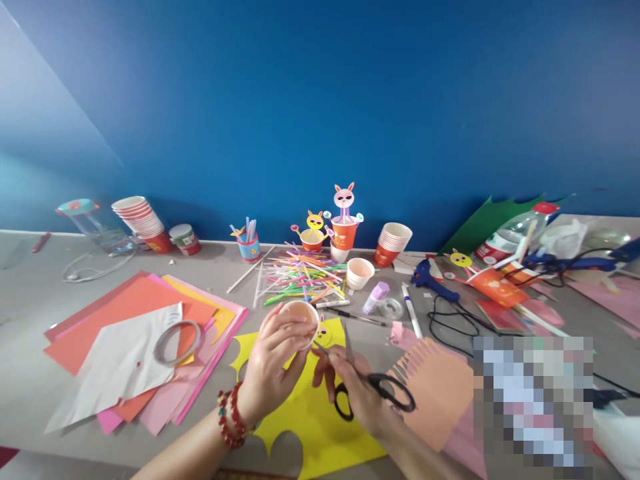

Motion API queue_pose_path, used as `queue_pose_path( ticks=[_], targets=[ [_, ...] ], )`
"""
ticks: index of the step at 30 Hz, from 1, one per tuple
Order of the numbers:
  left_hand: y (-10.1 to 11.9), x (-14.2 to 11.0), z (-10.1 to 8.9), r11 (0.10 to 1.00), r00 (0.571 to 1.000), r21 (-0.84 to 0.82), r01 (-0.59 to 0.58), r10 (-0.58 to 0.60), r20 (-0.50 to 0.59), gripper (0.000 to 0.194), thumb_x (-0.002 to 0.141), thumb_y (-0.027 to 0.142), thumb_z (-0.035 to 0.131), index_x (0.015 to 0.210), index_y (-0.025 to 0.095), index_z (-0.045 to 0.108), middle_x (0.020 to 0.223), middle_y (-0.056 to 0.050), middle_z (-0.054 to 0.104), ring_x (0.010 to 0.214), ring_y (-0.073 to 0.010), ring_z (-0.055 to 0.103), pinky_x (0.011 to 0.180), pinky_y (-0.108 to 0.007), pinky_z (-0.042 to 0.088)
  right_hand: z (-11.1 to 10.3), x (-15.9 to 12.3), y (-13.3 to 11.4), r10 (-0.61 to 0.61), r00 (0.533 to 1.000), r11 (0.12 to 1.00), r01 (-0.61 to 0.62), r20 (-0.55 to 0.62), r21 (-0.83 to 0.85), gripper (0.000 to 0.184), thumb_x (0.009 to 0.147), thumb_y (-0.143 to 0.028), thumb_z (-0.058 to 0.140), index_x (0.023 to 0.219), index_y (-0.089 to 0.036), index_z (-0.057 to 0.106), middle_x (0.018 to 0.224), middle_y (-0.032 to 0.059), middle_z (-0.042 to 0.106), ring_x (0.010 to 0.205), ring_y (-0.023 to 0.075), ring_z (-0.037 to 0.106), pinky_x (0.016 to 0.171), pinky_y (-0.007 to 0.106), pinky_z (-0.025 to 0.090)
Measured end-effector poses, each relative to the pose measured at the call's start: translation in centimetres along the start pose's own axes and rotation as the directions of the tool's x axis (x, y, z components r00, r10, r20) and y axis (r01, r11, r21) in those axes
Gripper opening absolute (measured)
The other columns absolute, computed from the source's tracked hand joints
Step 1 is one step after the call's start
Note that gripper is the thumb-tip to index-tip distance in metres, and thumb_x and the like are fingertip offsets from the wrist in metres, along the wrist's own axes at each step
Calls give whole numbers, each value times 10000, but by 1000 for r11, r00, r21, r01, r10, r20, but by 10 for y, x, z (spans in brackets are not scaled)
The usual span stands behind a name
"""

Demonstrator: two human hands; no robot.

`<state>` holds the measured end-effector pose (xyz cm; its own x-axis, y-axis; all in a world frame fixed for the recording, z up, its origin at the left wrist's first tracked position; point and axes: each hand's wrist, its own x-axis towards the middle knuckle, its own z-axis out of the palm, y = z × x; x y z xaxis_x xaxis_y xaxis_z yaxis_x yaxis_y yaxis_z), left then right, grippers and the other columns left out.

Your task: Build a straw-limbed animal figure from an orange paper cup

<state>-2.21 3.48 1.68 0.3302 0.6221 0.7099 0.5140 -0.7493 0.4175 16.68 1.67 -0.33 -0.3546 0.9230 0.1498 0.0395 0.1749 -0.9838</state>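
My left hand is wrapped round a paper cup, tilted so its pale inside shows. In my right hand is a pair of scissors with black handles, held near the blades. Their tip points at the cup's lower edge; whether it touches the cup I cannot tell. Beneath both hands lies a yellow paper sheet with rounded cut-outs along its edge. A small yellow face cut-out shows just beyond the cup.
Coloured straws lie heaped behind my hands, with another cup beside them. Coloured paper and a tape roll are on the left. On the right are a blue glue gun, its black cable and orange paper.
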Motion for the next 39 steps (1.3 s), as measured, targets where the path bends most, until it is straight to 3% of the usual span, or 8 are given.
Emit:
queue_pose_path(
  ticks=[5,9,11,14,18,21,24,39],
  targets=[
    [2,-4,-1,992,998,115,-54,50,34,332,848,31,609,1115,224,644,1130,-67,760,1125,-262,625,1135,-579,325,9,-1,2,142,989,918,-149,44,369,545,1050,-442,266,729,-183,622,604,-4,645,410,87,456,754,323,544],
    [1,-1,1,1000,1000,31,0,-1,14,241,842,27,611,993,212,643,1078,-76,762,1084,-258,637,1071,-543,415,-4,1,0,-11,1000,996,14,29,-85,418,1041,-403,357,803,-195,630,727,25,667,573,140,586,787,333,531],
    [1,1,2,998,999,-42,47,-48,-2,185,849,36,613,928,202,635,1055,-90,758,1062,-253,642,988,-482,491,-12,4,-2,-195,975,912,219,102,-347,361,1037,-365,370,842,-203,627,760,40,663,683,177,625,895,376,502],
    [1,2,2,992,996,-87,88,-88,4,151,867,49,609,899,195,628,1054,-104,750,1055,-245,641,907,-418,535,-17,5,-3,-326,926,805,378,190,-458,353,1035,-345,362,847,-203,624,745,48,656,742,199,635,948,405,466],
    [2,-2,1,1000,999,1,31,-31,10,217,862,17,597,975,199,630,1068,-87,748,1075,-249,622,993,-479,486,-8,2,1,-6,999,993,11,40,-116,421,1038,-423,386,812,-185,650,701,28,657,598,144,601,652,276,493],
    [2,-4,1,999,1000,51,-10,10,12,252,864,11,588,1025,203,618,1110,-84,737,1107,-262,600,1061,-543,420,3,0,3,188,981,933,-192,43,306,506,1023,-499,385,771,-158,660,632,22,669,455,107,525,497,240,426],
    [1,-3,1,999,999,49,-23,21,27,280,874,11,567,1072,206,601,1139,-89,721,1125,-267,583,1053,-543,421,7,2,4,210,977,877,-202,29,435,550,1015,-521,388,717,-149,663,598,28,675,422,92,491,494,241,411],
    [0,-3,8,994,994,-14,108,-108,0,133,903,80,570,934,208,557,828,-20,675,795,-176,617,930,-411,473,-11,-4,-7,52,998,984,-47,26,-170,416,1045,-419,377,808,-191,631,744,14,653,577,118,572,615,250,447]
  ],
)
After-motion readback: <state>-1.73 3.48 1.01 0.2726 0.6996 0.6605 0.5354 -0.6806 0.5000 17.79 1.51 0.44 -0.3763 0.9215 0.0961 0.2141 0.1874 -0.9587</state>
